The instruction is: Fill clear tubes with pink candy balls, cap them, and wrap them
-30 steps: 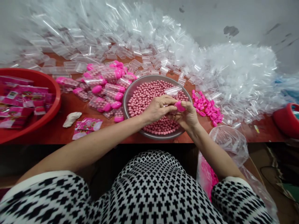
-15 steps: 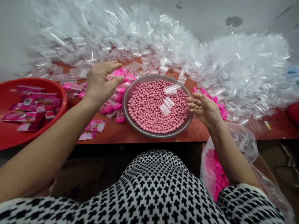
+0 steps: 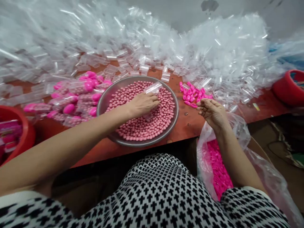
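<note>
A grey metal bowl (image 3: pixel 175 117) of pink round beads (image 3: pixel 133 134) stands on the table. My left hand (image 3: pixel 143 104) reaches palm down into it, its fingers bent and closed on a clear plastic tube (image 3: pixel 149 117) that mostly hides beneath them. Another clear tube lies on the beads just beyond my knuckles. Right of the bowl, my right hand (image 3: pixel 212 114) is at the near edge of a small heap of bright pink plastic caps (image 3: pixel 190 91). Its thumb and fingers pinch together at one cap (image 3: pixel 194 105).
Filled tubes with pink ends (image 3: pixel 68 99) are piled left of the bowl. A mound of clear tubes (image 3: pixel 142 38) covers the table's back. A red basin (image 3: pixel 28 136) holds pink packets at left; a red tub (image 3: pixel 288 88) stands right. A plastic bag (image 3: pixel 201 158) of pink caps is below.
My left hand has come down from above the filled tubes into the bowl. My right hand has moved from the bowl's rim to the pink caps and pinched. The view has turned right.
</note>
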A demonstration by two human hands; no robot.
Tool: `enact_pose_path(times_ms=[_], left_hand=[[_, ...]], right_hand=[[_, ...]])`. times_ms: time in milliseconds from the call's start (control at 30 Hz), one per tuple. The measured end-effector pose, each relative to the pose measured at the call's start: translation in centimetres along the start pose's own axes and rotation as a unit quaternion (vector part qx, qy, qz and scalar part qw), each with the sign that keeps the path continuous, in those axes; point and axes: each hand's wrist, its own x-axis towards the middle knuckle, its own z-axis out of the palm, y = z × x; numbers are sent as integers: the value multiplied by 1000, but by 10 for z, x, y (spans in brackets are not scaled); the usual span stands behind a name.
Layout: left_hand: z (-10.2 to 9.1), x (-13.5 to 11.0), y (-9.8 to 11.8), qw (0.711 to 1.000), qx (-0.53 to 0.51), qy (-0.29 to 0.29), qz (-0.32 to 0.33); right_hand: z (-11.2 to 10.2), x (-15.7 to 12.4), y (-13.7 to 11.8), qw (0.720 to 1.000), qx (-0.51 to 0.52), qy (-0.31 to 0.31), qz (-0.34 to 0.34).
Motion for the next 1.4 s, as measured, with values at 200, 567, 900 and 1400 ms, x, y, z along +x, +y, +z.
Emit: enact_pose_path(times_ms=[200, 567, 900, 1400], left_hand=[[-16, -21, -11, 993, 98, -54, -42], [14, 18, 13, 994, 8, -66, -91], [-3, -15, 32, 704, -656, 152, -225], [-3, -30, 55, 609, -764, 163, -137]], right_hand=[[-59, 17, 13, 992, -87, 87, -38], [-49, 64, 54, 727, -678, -31, -103], [-46, 62, 35, 794, -589, -7, -147], [98, 10, -21, 952, -169, -200, -159]])
